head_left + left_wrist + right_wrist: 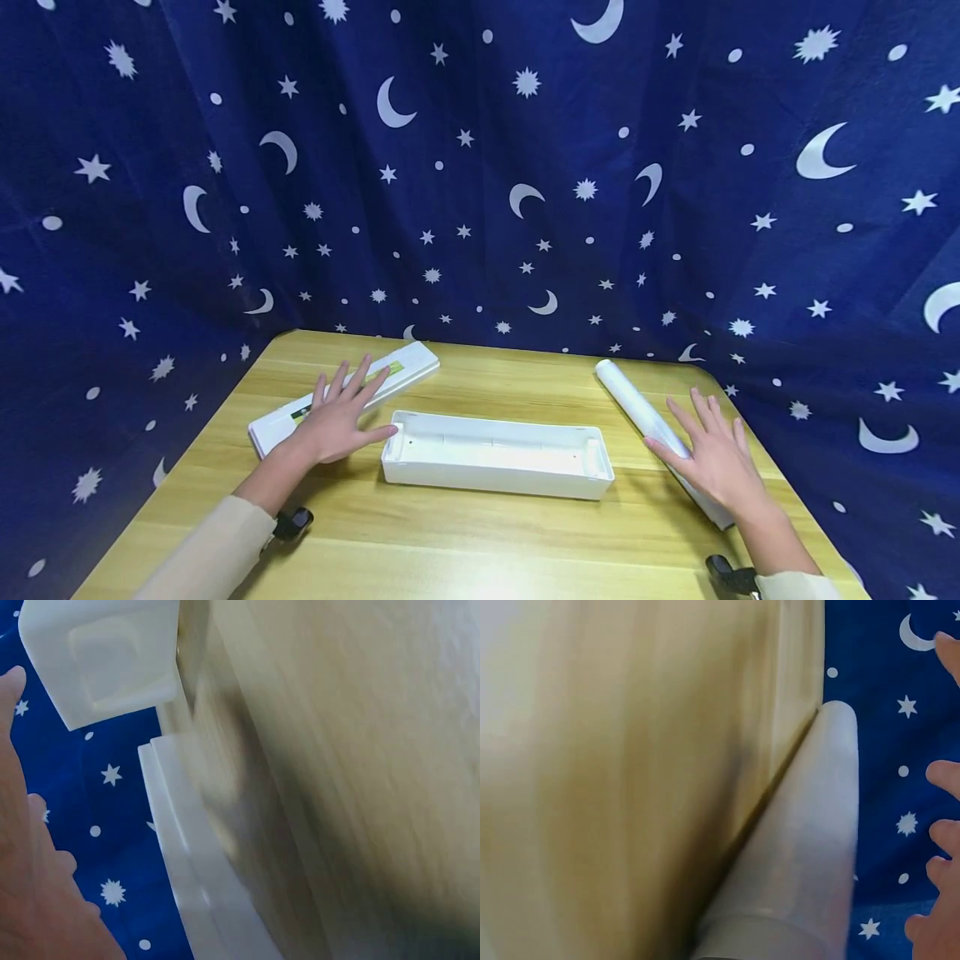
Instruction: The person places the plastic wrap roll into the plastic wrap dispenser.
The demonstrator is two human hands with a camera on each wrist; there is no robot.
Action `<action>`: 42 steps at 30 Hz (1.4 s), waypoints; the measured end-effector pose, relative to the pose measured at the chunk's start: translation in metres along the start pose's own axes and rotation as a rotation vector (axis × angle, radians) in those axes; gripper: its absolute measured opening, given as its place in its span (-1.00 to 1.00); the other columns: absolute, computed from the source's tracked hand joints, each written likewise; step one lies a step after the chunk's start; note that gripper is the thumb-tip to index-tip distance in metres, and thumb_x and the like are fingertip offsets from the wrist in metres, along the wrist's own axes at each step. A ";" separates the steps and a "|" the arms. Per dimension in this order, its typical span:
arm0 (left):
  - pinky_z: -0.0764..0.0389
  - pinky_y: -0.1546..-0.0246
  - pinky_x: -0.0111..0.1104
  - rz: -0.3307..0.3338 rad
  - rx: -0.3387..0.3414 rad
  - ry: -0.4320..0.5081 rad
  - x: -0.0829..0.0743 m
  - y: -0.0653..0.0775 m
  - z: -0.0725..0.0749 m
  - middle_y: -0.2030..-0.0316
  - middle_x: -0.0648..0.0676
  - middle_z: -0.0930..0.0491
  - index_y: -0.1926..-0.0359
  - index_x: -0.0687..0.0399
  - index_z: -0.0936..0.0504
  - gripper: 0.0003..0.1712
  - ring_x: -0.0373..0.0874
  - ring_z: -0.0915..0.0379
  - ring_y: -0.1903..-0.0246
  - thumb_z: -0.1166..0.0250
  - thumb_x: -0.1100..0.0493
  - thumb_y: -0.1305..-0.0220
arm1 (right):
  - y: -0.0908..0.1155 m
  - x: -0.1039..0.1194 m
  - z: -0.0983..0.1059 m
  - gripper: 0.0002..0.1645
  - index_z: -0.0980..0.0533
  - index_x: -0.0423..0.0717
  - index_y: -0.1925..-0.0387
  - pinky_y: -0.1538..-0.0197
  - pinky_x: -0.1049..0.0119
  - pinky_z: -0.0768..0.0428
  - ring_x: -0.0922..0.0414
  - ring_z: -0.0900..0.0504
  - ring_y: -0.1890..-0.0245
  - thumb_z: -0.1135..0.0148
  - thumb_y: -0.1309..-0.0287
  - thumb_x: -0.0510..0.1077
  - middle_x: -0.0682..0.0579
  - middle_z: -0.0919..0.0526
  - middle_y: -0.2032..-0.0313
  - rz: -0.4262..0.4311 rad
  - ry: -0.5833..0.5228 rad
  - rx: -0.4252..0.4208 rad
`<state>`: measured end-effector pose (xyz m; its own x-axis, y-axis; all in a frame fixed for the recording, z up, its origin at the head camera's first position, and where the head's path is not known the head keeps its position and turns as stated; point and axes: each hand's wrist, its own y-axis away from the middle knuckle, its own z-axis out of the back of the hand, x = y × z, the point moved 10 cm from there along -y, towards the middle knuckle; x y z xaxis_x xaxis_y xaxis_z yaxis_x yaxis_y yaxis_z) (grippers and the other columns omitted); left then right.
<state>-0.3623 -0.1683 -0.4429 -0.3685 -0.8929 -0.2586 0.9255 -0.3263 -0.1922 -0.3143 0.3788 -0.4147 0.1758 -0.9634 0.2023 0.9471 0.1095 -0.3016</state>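
In the head view a long white open-topped plastic box (495, 477) sits mid-table, its hollow inside facing up. My left hand (337, 423), fingers spread, hovers over a flat white lid-like piece (416, 367) with a green label; the thumb is near the box's left end. On the other side my right hand (716, 458) is held with spread fingers above a whitish roll of film (630, 396) that lies slanting on the table. The right wrist view shows the roll (802, 825) with the fingers apart from it. Neither hand holds anything.
The wooden table (420, 550) has a dark blue curtain (480, 167) with moons and stars behind it and at both sides. A black wrist strap device (292, 523) sits on the left wrist, and another (731, 575) on the right.
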 end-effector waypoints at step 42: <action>-0.15 -0.49 0.25 -0.062 -0.025 0.509 -0.026 0.013 -0.020 -0.55 0.23 -0.20 -0.57 0.05 -0.18 0.19 0.29 -0.07 -0.54 -0.53 -0.28 -0.07 | 0.037 -0.034 -0.017 0.10 -0.38 -0.35 -0.36 -0.11 -0.40 -0.48 -0.52 -0.42 -0.21 -0.54 0.00 0.28 -0.58 -0.40 -0.28 -0.148 -0.154 0.016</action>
<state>-0.3422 -0.1433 -0.4581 -0.4244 -0.6055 -0.6733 0.9004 -0.3610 -0.2429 -0.2898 0.4118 -0.4490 0.0719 -0.9207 0.3837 0.9697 -0.0255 -0.2429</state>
